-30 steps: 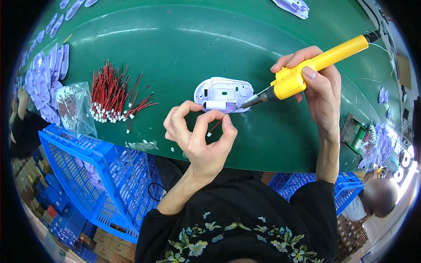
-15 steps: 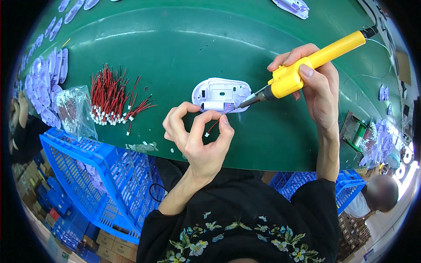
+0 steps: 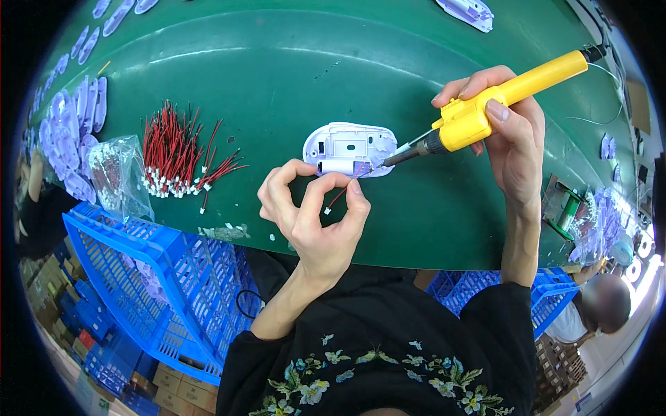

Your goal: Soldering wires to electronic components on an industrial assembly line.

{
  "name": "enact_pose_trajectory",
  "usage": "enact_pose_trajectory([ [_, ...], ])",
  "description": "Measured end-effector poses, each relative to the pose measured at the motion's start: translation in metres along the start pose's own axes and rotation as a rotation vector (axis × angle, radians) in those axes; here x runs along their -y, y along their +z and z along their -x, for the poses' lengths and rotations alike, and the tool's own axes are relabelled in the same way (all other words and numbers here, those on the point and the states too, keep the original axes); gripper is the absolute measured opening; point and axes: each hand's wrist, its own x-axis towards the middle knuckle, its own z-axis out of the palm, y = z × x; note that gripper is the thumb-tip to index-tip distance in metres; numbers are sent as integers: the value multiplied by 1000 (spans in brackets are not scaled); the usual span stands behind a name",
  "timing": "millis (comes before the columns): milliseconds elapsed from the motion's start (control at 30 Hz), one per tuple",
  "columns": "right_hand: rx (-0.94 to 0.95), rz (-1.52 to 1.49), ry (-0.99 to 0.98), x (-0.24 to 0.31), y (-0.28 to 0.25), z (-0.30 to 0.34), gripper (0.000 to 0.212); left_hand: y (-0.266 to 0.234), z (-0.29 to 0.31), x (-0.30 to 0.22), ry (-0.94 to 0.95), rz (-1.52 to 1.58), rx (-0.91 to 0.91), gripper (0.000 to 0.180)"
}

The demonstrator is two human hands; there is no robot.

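On the green counter (image 3: 416, 222), head view, there's a pale plastic shell (image 3: 349, 147) sitting open side up, so I'll use that as the landmark for everything. A white cylinder (image 3: 338, 166) lies inside it along the edge closest to the person.

Just below the shell is the left hand (image 3: 312, 225). Its thumb and index finger are pinched together on a thin red wire (image 3: 337, 199), with a little white plug (image 3: 327, 211) dangling off the end, and another fingertip is up against the shell's lower left edge.

Right of the shell, the right hand (image 3: 520, 149) is wrapped around a chunky yellow soldering iron (image 3: 479, 121). The dark tip (image 3: 399, 158) points down-left to the shell's lower right end, by the cylinder. Can't really tell if it's touching, too small to see.

Left of the shell there's a big pile of red wires (image 3: 166, 142) with white plugs, then a clear bag (image 3: 116, 177) and a heap of pale lilac pieces (image 3: 66, 139) further out. Well off to the shell's right is a green spool (image 3: 569, 211). Below and left of it, a blue crate (image 3: 149, 236) sits at the counter's edge.
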Motion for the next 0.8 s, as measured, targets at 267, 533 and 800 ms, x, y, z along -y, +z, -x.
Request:
enact_pose_trajectory([
  [267,2,-11,1,1,-1,0,31,1,2,3,-19,75,-20,19],
  [533,27,-17,22,-7,6,0,28,0,2,4,-42,107,-3,21],
  [800,19,-14,19,-7,7,-1,28,0,3,5,-38,112,-1,20],
])
